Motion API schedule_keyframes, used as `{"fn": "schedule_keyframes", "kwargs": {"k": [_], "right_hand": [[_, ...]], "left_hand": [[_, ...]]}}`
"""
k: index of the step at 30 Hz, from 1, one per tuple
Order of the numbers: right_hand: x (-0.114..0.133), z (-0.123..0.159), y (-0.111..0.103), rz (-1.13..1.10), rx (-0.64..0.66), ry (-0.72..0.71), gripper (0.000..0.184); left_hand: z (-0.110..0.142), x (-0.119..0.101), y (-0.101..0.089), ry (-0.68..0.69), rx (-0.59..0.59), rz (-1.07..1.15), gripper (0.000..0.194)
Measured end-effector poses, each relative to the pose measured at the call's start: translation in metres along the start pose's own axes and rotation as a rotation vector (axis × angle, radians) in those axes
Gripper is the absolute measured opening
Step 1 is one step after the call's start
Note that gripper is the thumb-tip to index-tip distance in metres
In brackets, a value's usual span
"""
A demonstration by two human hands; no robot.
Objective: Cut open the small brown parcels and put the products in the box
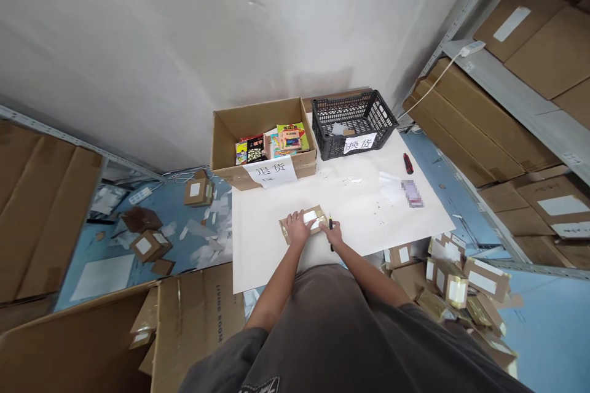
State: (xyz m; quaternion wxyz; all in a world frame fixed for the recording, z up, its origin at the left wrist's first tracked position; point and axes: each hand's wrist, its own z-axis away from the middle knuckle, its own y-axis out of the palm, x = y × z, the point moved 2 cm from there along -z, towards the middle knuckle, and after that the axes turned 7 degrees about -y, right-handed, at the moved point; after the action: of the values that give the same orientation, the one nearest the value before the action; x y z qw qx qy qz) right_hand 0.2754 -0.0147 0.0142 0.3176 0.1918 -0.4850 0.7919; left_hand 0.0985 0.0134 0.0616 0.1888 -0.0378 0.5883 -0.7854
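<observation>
A small brown parcel (318,211) with a white label and shiny tape lies flat near the front of the white table (262,258). Across its left half rests my left hand (297,227), fingers stretched out and pressing on the cardboard. At the parcel's right end, my right hand (332,233) is closed around a black utility knife (330,226). The knife points away from me, its tip beside the parcel's right edge. Whether the blade touches the cardboard, I cannot tell.
Behind the parcel stand a cardboard box (225,135) of books and a black plastic crate (327,147). A red and black tool (408,164) lies at the right. Several parcels (454,288) are heaped right of the table; a large open carton (198,313) stands at the left front.
</observation>
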Motion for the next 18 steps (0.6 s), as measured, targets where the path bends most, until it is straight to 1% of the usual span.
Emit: {"fn": "schedule_keyframes", "kwargs": {"k": [2,4,7,8,10,11,13,15,16,17,18], "right_hand": [[0.020,-0.020,0.005,0.006,-0.022,0.013,0.057],[0.038,-0.044,-0.001,0.038,-0.034,0.034,0.057],[0.066,-0.078,-0.017,0.086,-0.016,0.057,0.063],[0.075,-0.086,-0.022,0.105,-0.009,0.049,0.064],[0.084,-0.096,-0.032,0.123,-0.004,0.027,0.066],[0.083,-0.095,-0.037,0.111,-0.013,0.028,0.067],[0.068,-0.085,-0.045,0.039,-0.055,0.045,0.071],[0.040,-0.064,-0.048,-0.052,-0.107,0.071,0.076],[0.023,-0.051,-0.046,-0.091,-0.125,0.080,0.079],[0.006,-0.038,-0.043,-0.121,-0.135,0.093,0.081],[-0.009,-0.026,-0.037,-0.150,-0.136,0.101,0.082]], "left_hand": [[0.009,0.007,-0.003,-0.083,-0.002,0.006,0.069],[0.019,0.017,-0.003,-0.101,0.061,0.007,0.066],[0.032,0.030,-0.002,-0.015,0.204,0.030,0.067],[0.035,0.033,-0.003,0.012,0.226,0.034,0.069],[0.036,0.035,-0.005,0.093,0.215,0.006,0.072],[0.035,0.034,-0.007,0.170,0.199,-0.026,0.073],[0.029,0.028,-0.012,0.398,0.195,-0.109,0.075],[0.023,0.020,-0.014,0.645,0.245,-0.183,0.081],[0.020,0.015,-0.013,0.738,0.270,-0.213,0.083],[0.018,0.011,-0.013,0.800,0.284,-0.237,0.084],[0.016,0.007,-0.012,0.834,0.283,-0.254,0.081]]}}
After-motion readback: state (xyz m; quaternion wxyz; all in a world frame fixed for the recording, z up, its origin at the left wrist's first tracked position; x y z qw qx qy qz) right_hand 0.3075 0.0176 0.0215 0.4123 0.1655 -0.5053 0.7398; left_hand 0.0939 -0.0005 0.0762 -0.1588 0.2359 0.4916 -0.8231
